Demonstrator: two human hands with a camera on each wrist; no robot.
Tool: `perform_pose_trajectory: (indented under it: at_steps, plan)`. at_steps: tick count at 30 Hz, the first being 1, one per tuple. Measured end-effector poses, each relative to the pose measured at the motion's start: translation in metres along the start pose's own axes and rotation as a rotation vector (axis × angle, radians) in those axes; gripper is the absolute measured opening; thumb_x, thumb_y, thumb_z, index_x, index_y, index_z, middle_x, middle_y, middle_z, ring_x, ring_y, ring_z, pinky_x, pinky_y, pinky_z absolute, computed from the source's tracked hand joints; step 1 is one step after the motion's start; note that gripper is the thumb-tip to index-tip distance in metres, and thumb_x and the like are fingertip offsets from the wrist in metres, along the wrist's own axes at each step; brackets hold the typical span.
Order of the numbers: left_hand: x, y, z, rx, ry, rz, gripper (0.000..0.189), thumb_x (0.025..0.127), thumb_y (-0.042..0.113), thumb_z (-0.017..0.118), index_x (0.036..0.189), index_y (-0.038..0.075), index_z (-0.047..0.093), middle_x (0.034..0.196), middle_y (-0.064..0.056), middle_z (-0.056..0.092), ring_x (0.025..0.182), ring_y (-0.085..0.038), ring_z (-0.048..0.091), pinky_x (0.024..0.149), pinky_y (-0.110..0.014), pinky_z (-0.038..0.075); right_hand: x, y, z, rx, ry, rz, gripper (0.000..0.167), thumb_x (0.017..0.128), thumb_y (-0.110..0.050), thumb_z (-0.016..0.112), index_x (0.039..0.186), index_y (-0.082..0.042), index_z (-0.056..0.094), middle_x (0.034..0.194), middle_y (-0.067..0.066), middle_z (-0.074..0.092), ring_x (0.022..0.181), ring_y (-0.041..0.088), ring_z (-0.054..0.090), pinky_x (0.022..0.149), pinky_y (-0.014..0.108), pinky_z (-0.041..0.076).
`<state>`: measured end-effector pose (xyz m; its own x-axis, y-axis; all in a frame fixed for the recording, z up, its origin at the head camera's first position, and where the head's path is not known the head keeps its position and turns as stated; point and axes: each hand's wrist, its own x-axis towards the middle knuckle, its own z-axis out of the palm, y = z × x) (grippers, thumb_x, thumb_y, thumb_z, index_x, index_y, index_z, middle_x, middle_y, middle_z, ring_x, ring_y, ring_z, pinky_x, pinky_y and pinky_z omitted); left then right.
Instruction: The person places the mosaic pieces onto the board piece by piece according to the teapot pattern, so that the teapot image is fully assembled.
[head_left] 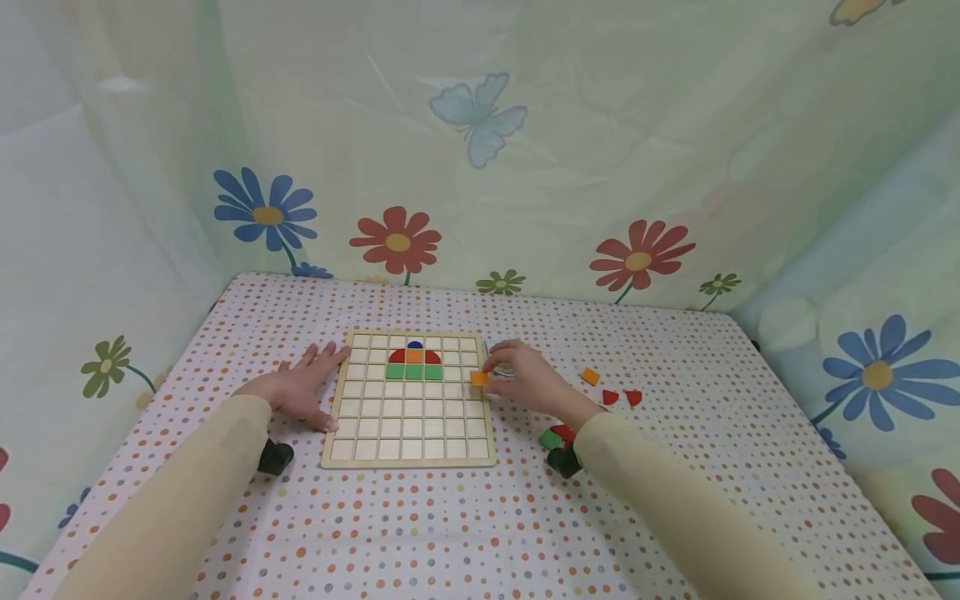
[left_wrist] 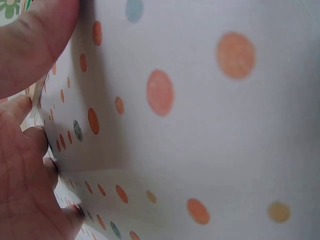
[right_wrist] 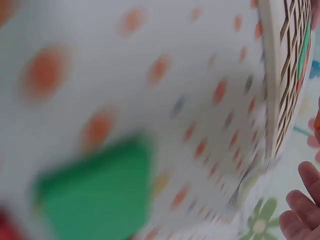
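A wooden grid board (head_left: 412, 429) lies on the table. Near its top are a blue piece (head_left: 415, 344), an orange square (head_left: 414, 356) flanked by two red quarter rounds (head_left: 397, 357), and a row of green squares (head_left: 414, 372). My right hand (head_left: 528, 379) pinches another orange square (head_left: 478, 379) over the board's right edge. My left hand (head_left: 300, 390) is spread flat, with fingertips and thumb at the board's left edge. In the left wrist view its fingers (left_wrist: 35, 135) reach toward that edge.
Right of the board lie a loose orange square (head_left: 591, 377) and two red quarter rounds (head_left: 633, 397). A green piece (head_left: 551, 440) and red ones sit partly hidden by the right wrist. The dotted tablecloth (head_left: 420, 533) meets a flowered curtain (head_left: 555, 183) behind.
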<state>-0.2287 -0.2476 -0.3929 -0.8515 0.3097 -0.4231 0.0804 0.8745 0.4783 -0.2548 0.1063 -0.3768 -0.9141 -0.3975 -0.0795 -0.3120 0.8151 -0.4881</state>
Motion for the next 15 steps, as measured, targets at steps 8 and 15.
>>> perform_pose_trajectory:
  at_steps: [8,15]
  plan:
    - [0.003,-0.003,0.001,0.026,-0.001,-0.007,0.118,0.081,0.027,0.087,0.165,0.010,0.006,0.171,-0.024,-0.008,0.156,-0.048,-0.013,0.122,-0.073,-0.004,0.024,-0.027,0.022,-0.014,-0.038,-0.071,0.017,0.092,-0.019,0.077,0.105,-0.009,0.076,0.147,0.016,0.055,0.139,0.033,0.052,0.112,0.046,0.048]
    - [0.003,-0.003,0.001,0.024,0.003,-0.010,0.118,0.081,0.026,0.087,0.165,0.009,0.006,0.171,-0.024,-0.007,0.156,-0.048,-0.012,0.122,-0.072,-0.003,0.041,-0.052,0.034,-0.048,-0.095,-0.137,0.020,0.092,-0.019,0.077,0.107,-0.007,0.077,0.142,0.014,0.059,0.136,0.030,0.054,0.109,0.044,0.050]
